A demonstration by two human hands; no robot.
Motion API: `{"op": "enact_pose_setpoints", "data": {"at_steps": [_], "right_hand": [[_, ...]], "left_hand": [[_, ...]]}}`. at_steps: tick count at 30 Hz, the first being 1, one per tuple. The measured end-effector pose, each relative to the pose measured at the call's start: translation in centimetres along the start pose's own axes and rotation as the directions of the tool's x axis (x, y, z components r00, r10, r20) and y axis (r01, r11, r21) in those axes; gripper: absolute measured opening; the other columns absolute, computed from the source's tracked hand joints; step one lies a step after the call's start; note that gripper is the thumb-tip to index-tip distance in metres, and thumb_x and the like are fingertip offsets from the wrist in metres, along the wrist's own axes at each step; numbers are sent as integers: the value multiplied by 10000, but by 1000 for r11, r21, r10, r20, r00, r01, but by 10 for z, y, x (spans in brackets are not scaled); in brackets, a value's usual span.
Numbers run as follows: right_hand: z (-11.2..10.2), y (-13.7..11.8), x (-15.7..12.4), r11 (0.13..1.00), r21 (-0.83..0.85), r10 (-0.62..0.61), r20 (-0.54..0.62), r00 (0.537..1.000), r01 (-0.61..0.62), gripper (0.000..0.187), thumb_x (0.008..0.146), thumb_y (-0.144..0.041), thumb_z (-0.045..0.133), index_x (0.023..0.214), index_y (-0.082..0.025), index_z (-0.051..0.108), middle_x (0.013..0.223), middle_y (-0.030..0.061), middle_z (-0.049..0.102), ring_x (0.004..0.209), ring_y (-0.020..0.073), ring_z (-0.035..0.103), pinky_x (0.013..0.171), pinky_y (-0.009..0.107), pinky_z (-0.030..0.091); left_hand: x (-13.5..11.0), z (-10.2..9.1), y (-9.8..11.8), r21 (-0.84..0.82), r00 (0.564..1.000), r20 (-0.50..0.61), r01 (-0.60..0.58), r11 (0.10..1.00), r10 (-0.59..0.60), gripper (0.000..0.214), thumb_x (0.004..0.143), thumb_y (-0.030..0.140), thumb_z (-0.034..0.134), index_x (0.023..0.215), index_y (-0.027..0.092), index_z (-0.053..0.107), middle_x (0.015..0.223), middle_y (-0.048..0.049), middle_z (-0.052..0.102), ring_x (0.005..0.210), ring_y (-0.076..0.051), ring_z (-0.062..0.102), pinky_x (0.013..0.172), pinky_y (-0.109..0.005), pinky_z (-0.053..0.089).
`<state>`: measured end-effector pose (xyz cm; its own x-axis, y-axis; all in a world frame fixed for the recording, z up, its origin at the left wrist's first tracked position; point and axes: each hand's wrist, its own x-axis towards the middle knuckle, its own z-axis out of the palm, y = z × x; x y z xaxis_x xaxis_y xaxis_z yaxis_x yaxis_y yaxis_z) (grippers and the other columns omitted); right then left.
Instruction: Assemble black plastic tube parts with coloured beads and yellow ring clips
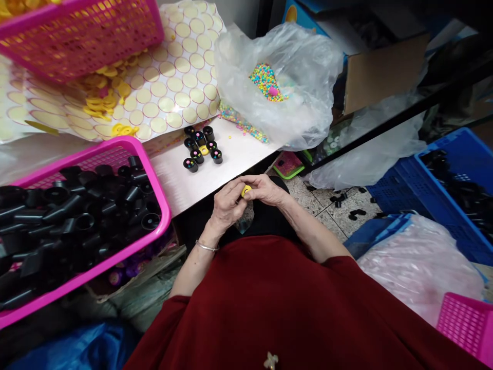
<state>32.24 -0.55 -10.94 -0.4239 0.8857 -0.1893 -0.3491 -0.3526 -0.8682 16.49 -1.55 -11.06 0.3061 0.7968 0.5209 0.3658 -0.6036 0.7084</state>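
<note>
My left hand point(226, 204) and my right hand point(268, 190) meet above my lap, at the front edge of the table. Their fingers are closed around a small yellow ring-shaped piece point(246, 191) with a dark centre. Whatever sits beneath that piece is hidden by my fingers. On the white tabletop point(173, 187) ahead stands a cluster of several short black cups point(199, 137), some with small coloured beads inside. Among them lies a loose yellow ring point(204, 150).
A pink basket point(166, 210) of black tubular pieces stands left. Behind it, another pink basket point(115, 41) and yellow pieces point(102, 100) rest on circle-printed sheets point(188, 67). A clear plastic bag point(308, 92) holds coloured beads point(265, 79). A blue crate point(400, 180) stands right.
</note>
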Motion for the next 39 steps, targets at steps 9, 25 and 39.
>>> {"op": "enact_pose_setpoints", "data": {"at_steps": [9, 25, 39], "right_hand": [[3, 7, -4, 998, 61, -13, -76, 997, 18, 435, 538, -223, 836, 945, -123, 721, 828, 14, 711, 760, 119, 632, 721, 231, 498], [1, 17, -3, 999, 37, 6, -106, 994, -2, 474, 480, -232, 857, 914, -137, 692, 779, -17, 681, 695, 105, 608, 669, 227, 473], [-3, 11, 10, 984, -57, 172, 9, 985, -171, 401, 502, -254, 827, 856, -108, 711, 726, -20, 647, 664, 94, 538, 622, 211, 408]], "left_hand": [[-6, 6, -4, -63, 999, 2, 43, 997, -43, 194, 788, 211, 579, 937, 178, 699, 1025, -108, 714, 759, -155, 660, 621, -260, 539], [-8, 9, -6, -123, 1000, 11, 11, 992, -10, 240, 778, 155, 584, 992, 183, 688, 1013, -97, 707, 860, -180, 678, 713, -288, 558], [-8, 12, -15, -30, 997, -56, -59, 998, 57, 210, 780, 136, 562, 964, 171, 657, 929, -74, 705, 824, -160, 672, 708, -282, 557]]}}
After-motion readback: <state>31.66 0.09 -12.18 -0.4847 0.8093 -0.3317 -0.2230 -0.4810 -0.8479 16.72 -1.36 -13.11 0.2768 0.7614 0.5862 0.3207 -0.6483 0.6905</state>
